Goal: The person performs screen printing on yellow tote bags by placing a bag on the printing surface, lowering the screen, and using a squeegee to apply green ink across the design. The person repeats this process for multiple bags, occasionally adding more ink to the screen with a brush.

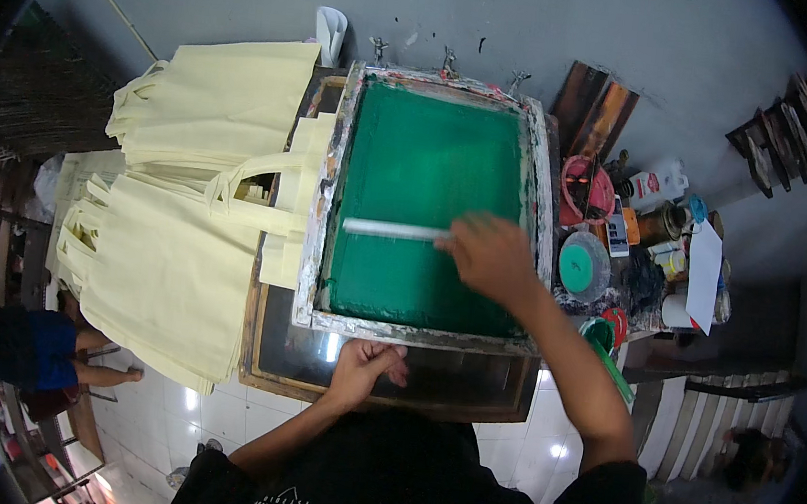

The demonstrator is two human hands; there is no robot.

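A screen-printing frame [420, 335], its wooden rim crusted with paint, lies in front of me with its mesh [431, 158] covered in green ink. My right hand [494, 255], slightly blurred, grips the right end of a long pale squeegee [391, 230]. The squeegee stretches sideways across the green mesh, a little below its middle. At the frame's near edge, my left hand [366, 372] is closed with its fingers curled, and nothing shows in it. Pale yellow cloth bags [171, 270] lie in stacks on the left, and one bag [287, 213] runs partly under the frame.
Metal hinge clamps [449, 61] stand behind the frame. To the right are a pink bowl [588, 193], a tub with green ink [577, 267], a white bottle [659, 183] and a phone [616, 230]. Another person [26, 344] is at the far left.
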